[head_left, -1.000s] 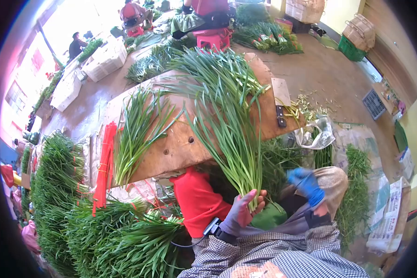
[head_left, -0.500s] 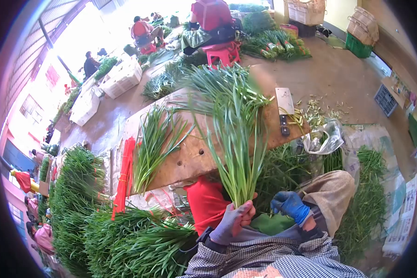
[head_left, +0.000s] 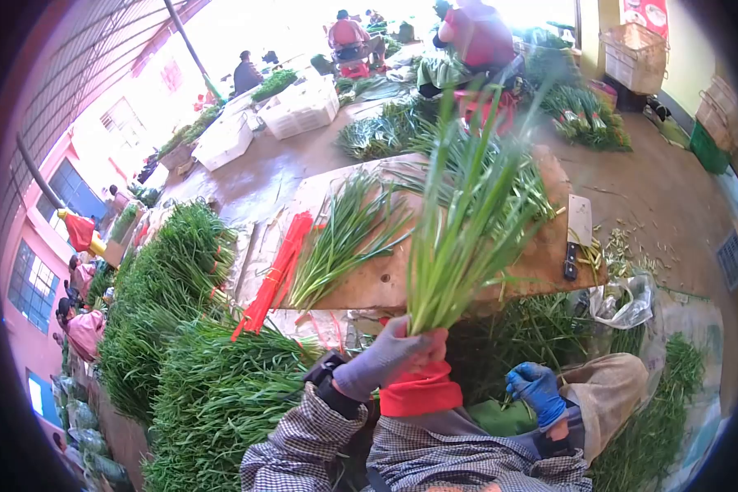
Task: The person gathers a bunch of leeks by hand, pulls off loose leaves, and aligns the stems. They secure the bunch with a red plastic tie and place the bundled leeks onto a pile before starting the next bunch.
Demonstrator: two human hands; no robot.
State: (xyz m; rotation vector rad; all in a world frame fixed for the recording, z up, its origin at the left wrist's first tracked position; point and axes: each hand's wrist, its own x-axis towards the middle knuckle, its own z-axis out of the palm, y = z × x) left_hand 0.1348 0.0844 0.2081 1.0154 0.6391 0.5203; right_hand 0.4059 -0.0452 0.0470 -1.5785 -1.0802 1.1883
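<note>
My left hand (head_left: 391,358), in a greyish-purple glove with bare fingertips, is closed around the pale lower stems of a bunch of garlic chives (head_left: 459,238). The long leaves point up and away, over a wooden board (head_left: 361,275). My right hand (head_left: 537,392), in a blue glove, is curled near my right knee; what it holds, if anything, I cannot make out. On the board lie a smaller bunch of chives (head_left: 336,238), a larger pile (head_left: 521,176) partly behind the held bunch, and red ties (head_left: 275,275). A cleaver (head_left: 578,234) rests at the board's right edge.
Tied chive bundles (head_left: 213,385) are heaped at my left. Loose greens (head_left: 660,410) lie on sheeting at the right, near a clear plastic bag (head_left: 623,302). Trimmings (head_left: 627,250) litter the floor. White crates (head_left: 302,113) and seated people (head_left: 476,37) are farther off.
My left hand has moved left and slightly up, lifting the chives higher over the board. The view has swung left. My right hand stays curled near my knee.
</note>
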